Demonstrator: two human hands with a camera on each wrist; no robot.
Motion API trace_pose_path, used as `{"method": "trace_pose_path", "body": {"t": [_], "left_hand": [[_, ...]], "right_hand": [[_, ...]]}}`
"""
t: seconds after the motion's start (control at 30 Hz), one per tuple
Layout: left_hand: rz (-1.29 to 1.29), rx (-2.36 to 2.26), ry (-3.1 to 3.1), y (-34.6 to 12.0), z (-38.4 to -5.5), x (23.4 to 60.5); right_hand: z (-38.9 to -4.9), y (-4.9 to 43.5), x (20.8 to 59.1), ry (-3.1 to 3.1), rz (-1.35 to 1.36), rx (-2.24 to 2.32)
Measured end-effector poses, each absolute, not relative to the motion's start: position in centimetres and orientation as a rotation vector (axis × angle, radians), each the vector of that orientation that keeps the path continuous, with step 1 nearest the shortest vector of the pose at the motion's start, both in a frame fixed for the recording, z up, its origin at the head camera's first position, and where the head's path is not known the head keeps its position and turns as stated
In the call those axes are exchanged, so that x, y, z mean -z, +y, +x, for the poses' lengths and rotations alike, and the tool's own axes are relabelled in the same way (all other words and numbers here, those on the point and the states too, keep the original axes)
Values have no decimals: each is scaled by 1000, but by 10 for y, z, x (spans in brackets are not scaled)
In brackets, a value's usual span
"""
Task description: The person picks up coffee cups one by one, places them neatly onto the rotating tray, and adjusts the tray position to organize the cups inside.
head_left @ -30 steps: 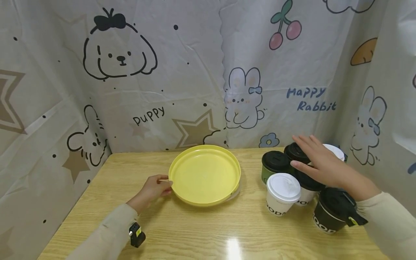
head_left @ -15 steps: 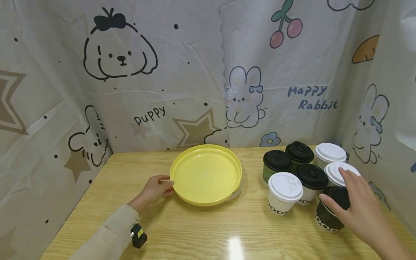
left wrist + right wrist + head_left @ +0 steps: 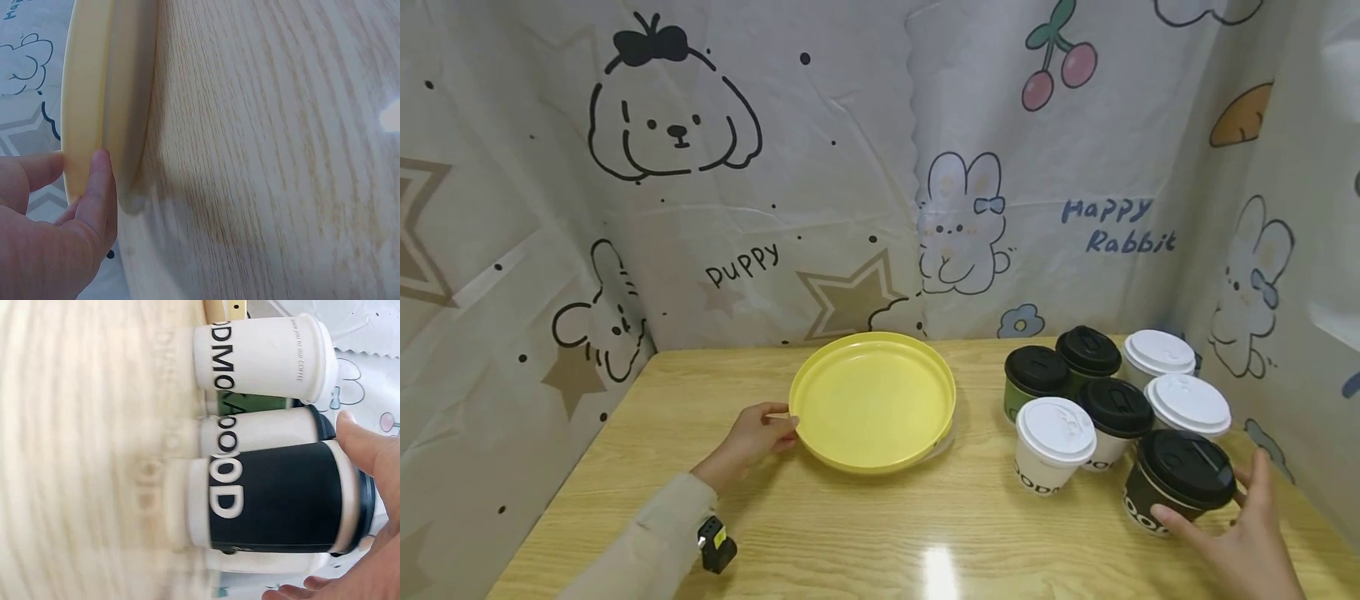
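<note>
My left hand (image 3: 751,442) pinches the left rim of a round yellow tray (image 3: 874,404). In the left wrist view, thumb and fingers lie on either side of the tray's edge (image 3: 87,81). My right hand (image 3: 1251,529) is spread around the near black paper cup (image 3: 1180,475) with a black lid, thumb in front and fingers behind. The right wrist view has the thumb near the lid of this black cup (image 3: 275,497) and a gap below it to the other fingers; firm contact cannot be made out. The cup stands upright on the table.
Several other lidded cups crowd behind it: a white cup (image 3: 1051,446) in front, a green cup (image 3: 1030,387), a black-lidded cup (image 3: 1116,412) and white-lidded cups (image 3: 1187,404) at the right. Printed cloth (image 3: 850,192) walls the wooden table (image 3: 820,533) at back and sides.
My right hand has moved from above the cups, back toward me and down, to the near black cup. My left hand stays at the tray's rim.
</note>
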State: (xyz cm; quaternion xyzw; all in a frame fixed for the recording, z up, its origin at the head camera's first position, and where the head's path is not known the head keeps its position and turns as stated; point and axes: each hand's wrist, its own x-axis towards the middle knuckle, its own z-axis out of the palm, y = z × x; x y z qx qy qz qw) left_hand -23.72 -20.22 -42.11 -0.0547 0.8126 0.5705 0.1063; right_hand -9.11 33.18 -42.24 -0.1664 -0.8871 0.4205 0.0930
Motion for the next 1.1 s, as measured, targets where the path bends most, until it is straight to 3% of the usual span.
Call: {"method": "trace_pose_path", "body": {"t": [0.27, 0.77, 1.1], "left_hand": [[-144, -1695, 2382, -205, -235, 422], [-149, -1690, 2385, -205, -235, 423], [-160, -1696, 2387, -205, -235, 423]], "right_hand": [[-97, 329, 431, -2611, -693, -1473], [-102, 333, 448, -2584, -546, -1391], [-104, 328, 443, -2521, -682, -1517]]}}
